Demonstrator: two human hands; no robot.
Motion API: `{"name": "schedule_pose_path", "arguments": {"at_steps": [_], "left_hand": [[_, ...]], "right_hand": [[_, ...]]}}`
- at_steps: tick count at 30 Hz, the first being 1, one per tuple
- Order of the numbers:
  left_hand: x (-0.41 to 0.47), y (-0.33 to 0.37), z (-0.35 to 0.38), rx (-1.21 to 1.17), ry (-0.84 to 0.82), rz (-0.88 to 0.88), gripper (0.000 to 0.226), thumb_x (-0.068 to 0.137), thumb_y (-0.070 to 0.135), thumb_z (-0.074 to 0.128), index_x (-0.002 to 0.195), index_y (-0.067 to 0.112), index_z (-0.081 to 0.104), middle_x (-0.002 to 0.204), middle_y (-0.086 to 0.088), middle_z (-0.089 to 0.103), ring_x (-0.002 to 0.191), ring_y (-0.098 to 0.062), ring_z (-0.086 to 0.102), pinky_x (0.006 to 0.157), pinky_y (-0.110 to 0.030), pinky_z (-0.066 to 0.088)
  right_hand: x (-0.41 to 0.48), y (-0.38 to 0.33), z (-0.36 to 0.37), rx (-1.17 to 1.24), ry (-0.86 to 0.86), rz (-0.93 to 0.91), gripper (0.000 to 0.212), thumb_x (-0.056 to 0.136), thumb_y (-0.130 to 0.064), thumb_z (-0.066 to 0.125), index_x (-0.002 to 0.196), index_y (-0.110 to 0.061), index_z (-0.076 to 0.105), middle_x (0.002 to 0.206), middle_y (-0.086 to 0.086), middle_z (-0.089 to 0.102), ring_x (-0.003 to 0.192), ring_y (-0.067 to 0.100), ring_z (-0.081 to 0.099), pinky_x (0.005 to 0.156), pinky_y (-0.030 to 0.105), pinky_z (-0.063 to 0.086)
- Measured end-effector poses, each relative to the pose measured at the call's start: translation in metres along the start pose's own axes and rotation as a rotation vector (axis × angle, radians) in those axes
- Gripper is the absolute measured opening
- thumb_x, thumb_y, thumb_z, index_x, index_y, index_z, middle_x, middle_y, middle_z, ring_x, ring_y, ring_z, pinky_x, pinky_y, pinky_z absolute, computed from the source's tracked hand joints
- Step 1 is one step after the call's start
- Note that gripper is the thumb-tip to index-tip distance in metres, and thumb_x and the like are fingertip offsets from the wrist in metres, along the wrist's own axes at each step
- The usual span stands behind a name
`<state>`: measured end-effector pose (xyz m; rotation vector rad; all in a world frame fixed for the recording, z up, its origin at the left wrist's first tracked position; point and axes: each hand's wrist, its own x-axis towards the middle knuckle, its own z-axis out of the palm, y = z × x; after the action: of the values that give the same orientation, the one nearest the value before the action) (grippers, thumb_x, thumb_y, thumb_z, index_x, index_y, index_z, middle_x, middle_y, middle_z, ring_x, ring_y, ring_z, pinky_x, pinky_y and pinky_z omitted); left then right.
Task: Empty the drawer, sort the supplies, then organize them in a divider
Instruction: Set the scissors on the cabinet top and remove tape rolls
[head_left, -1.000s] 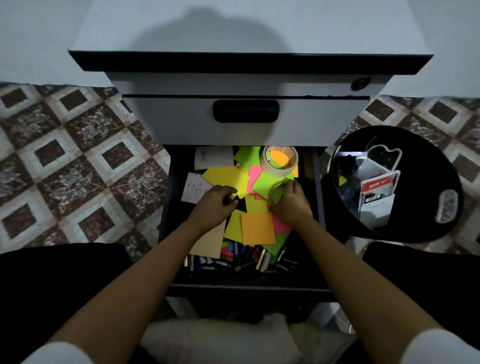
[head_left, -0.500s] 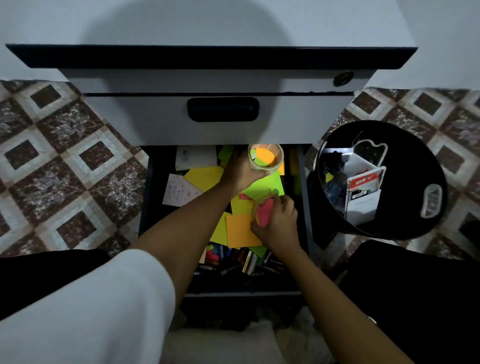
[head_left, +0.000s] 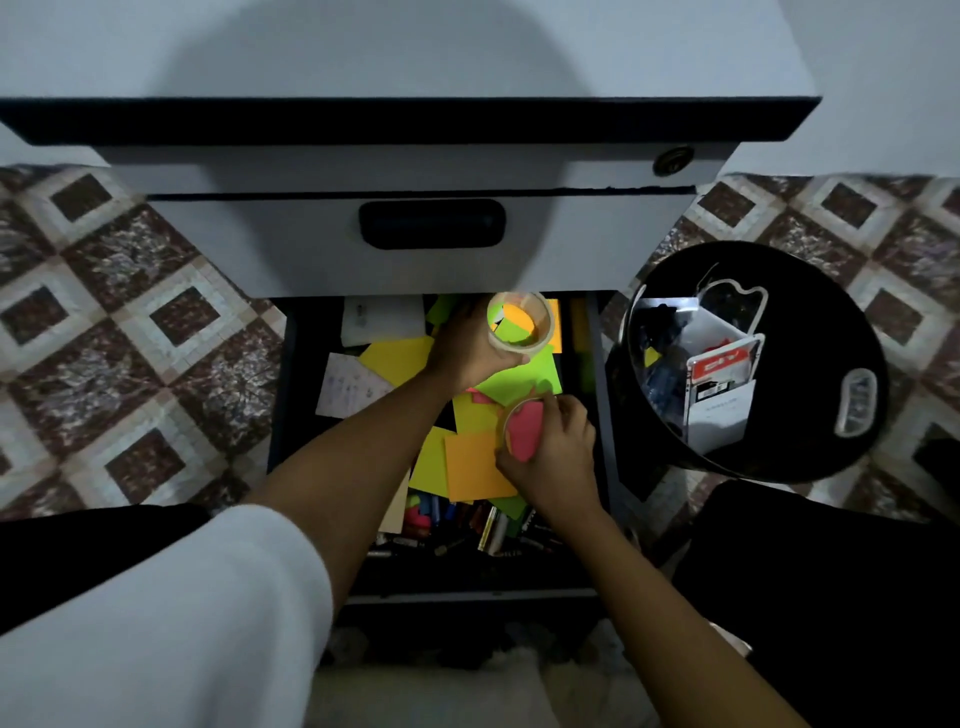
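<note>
Upper centre: left hand (head_left: 465, 349) grips large tape roll (head_left: 546, 326), hole facing up. Below it, right hand (head_left: 560, 453) grips small tape roll (head_left: 503, 431), tilted left.

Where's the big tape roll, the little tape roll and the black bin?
big tape roll (head_left: 548, 326): head view, on its right rim.
little tape roll (head_left: 505, 428): head view, on its left rim.
black bin (head_left: 810, 322): head view, on its bare inner wall.
</note>
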<state>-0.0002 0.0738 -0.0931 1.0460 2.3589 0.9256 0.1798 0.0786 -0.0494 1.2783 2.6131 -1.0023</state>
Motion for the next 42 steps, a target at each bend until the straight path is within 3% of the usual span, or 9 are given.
{"name": "schedule_pose_path", "arguments": {"at_steps": [5, 14, 19, 22, 25, 28, 33, 35, 42], "left_hand": [[-0.041, -0.017, -0.019, -0.044, -0.015, 0.029, 0.093, 0.057, 0.044, 0.085, 0.137, 0.022, 0.041, 0.136, 0.003, 0.048, 0.125, -0.017, 0.042, 0.1, -0.024, 0.036], [-0.116, -0.021, -0.076, -0.149, 0.059, 0.015, 0.085, 0.058, 0.062, 0.079, 0.13, 0.034, 0.046, 0.127, 0.013, 0.054, 0.119, -0.01, 0.05, 0.095, -0.04, 0.046], [-0.149, 0.023, -0.133, -0.252, 0.115, 0.153, 0.065, 0.066, 0.039, 0.085, 0.124, 0.027, 0.055, 0.12, 0.012, 0.061, 0.113, -0.006, 0.057, 0.095, -0.036, 0.048], [-0.159, 0.033, -0.158, -0.209, 0.134, 0.166, 0.071, 0.066, 0.041, 0.084, 0.128, 0.032, 0.049, 0.13, 0.012, 0.053, 0.123, -0.007, 0.049, 0.1, -0.037, 0.044], [-0.167, 0.047, -0.186, -0.148, 0.216, 0.153, 0.083, 0.061, 0.04, 0.086, 0.126, 0.045, 0.034, 0.131, 0.018, 0.041, 0.125, 0.002, 0.039, 0.103, -0.021, 0.034], [-0.166, 0.067, -0.215, -0.136, 0.284, 0.194, 0.082, 0.055, 0.039, 0.086, 0.118, 0.052, 0.034, 0.118, 0.03, 0.042, 0.108, 0.019, 0.042, 0.089, -0.002, 0.033], [-0.153, 0.098, -0.268, -0.132, 0.366, 0.207, 0.077, 0.057, 0.041, 0.086, 0.121, 0.043, 0.041, 0.12, 0.022, 0.046, 0.114, -0.001, 0.045, 0.093, -0.022, 0.04], [-0.143, 0.112, -0.289, -0.127, 0.397, 0.243, 0.064, 0.057, 0.045, 0.082, 0.109, 0.049, 0.045, 0.112, 0.024, 0.05, 0.107, 0.0, 0.05, 0.088, -0.022, 0.043], [-0.065, 0.118, -0.334, -0.034, 0.419, 0.125, 0.06, 0.062, 0.036, 0.084, 0.113, 0.018, 0.056, 0.103, 0.006, 0.06, 0.093, -0.012, 0.058, 0.065, -0.015, 0.042]], "right_hand": [[-0.01, -0.008, -0.009, -0.038, -0.006, -0.036, 0.092, 0.076, -0.043, 0.067, 0.148, -0.014, 0.018, 0.144, 0.008, 0.022, 0.13, 0.031, 0.023, 0.103, 0.042, 0.035], [-0.039, -0.032, -0.044, -0.059, 0.019, -0.142, 0.091, 0.075, -0.054, 0.06, 0.149, -0.018, 0.021, 0.146, 0.005, 0.024, 0.134, 0.026, 0.022, 0.109, 0.038, 0.029], [-0.055, -0.055, -0.079, -0.051, 0.074, -0.284, 0.085, 0.08, -0.047, 0.064, 0.148, -0.018, 0.023, 0.146, 0.003, 0.024, 0.134, 0.023, 0.022, 0.111, 0.039, 0.027], [-0.06, -0.075, -0.103, -0.068, 0.094, -0.344, 0.083, 0.081, -0.048, 0.063, 0.148, -0.019, 0.024, 0.144, 0.003, 0.025, 0.133, 0.023, 0.023, 0.11, 0.036, 0.027], [-0.062, -0.102, -0.128, -0.073, 0.111, -0.417, 0.081, 0.081, -0.048, 0.063, 0.147, -0.02, 0.026, 0.147, 0.004, 0.024, 0.134, 0.024, 0.023, 0.111, 0.036, 0.027], [-0.064, -0.133, -0.156, -0.061, 0.126, -0.48, 0.083, 0.081, -0.047, 0.063, 0.148, -0.017, 0.025, 0.148, 0.004, 0.023, 0.136, 0.024, 0.022, 0.112, 0.035, 0.027], [-0.064, -0.186, -0.203, -0.015, 0.19, -0.563, 0.078, 0.081, -0.045, 0.064, 0.146, -0.02, 0.029, 0.148, 0.004, 0.024, 0.136, 0.024, 0.023, 0.109, 0.035, 0.027], [-0.057, -0.207, -0.218, 0.004, 0.212, -0.585, 0.074, 0.08, -0.046, 0.063, 0.144, -0.022, 0.035, 0.147, 0.005, 0.026, 0.136, 0.025, 0.025, 0.108, 0.036, 0.029], [-0.01, -0.266, -0.246, 0.015, 0.22, -0.566, 0.065, 0.077, -0.047, 0.066, 0.135, -0.023, 0.048, 0.138, 0.014, 0.038, 0.127, 0.032, 0.039, 0.104, 0.046, 0.039]]}}
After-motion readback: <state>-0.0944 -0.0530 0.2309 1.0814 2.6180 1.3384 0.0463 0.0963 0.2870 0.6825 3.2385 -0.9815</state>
